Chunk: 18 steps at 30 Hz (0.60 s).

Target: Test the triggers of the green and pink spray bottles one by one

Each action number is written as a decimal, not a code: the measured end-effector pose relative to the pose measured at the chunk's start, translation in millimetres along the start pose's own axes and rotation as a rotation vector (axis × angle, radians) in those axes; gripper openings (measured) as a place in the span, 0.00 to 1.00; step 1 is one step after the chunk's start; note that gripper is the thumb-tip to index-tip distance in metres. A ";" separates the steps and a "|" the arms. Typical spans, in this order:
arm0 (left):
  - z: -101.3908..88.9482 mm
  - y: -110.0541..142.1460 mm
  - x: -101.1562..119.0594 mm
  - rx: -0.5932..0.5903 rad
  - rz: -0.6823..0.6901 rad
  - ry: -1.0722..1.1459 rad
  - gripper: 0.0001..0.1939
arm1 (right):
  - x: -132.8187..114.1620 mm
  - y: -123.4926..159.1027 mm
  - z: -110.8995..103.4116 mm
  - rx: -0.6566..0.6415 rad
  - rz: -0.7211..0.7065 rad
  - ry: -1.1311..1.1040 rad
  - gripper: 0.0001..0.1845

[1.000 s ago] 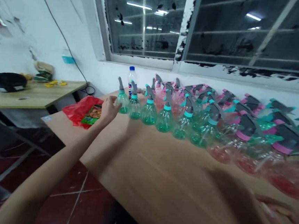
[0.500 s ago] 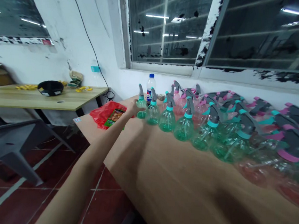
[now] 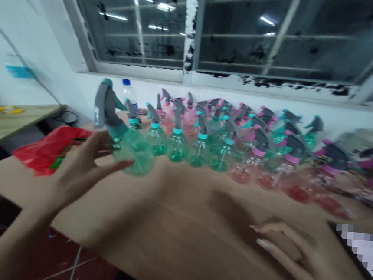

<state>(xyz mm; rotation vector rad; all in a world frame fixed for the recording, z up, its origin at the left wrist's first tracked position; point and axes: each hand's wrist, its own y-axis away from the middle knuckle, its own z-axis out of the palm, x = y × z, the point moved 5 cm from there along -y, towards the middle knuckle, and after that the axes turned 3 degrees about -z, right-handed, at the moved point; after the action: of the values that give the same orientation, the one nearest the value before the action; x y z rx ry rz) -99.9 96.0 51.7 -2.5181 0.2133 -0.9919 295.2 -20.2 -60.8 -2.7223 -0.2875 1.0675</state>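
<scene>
My left hand (image 3: 86, 161) grips a green spray bottle (image 3: 136, 153) with a grey and teal trigger head. The bottle is tilted and held above the tabletop, its head leaning left, thumb across its round body. My right hand (image 3: 294, 249) hovers over the table at the lower right, fingers apart and nothing between them. Behind the held bottle stand several more green spray bottles (image 3: 177, 145) with teal collars. Pink spray bottles (image 3: 244, 171) with grey and pink heads continue the rows to the right. The picture is blurred by motion.
A red plastic bag (image 3: 44, 147) lies at the table's left end. A clear drink bottle (image 3: 130, 93) with a blue cap stands by the wall. At the right edge is a dark-framed flat device (image 3: 355, 259), its surface pixelated. The brown table (image 3: 172, 226) ends above red floor tiles.
My left hand has lifted the green spray bottle from the row's left end and brought it closer. My right hand has come into view, and the view has turned right.
</scene>
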 end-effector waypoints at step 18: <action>226.1 80.4 172.2 -0.478 0.540 -0.048 0.28 | -15.8 -39.0 -51.5 0.325 -0.049 -0.296 0.41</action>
<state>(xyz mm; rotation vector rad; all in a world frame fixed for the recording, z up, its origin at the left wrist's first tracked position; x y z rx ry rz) 181.1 48.2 -25.8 -2.6452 1.1646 -0.7125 315.0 7.3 -3.5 -2.2619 -0.2024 1.3700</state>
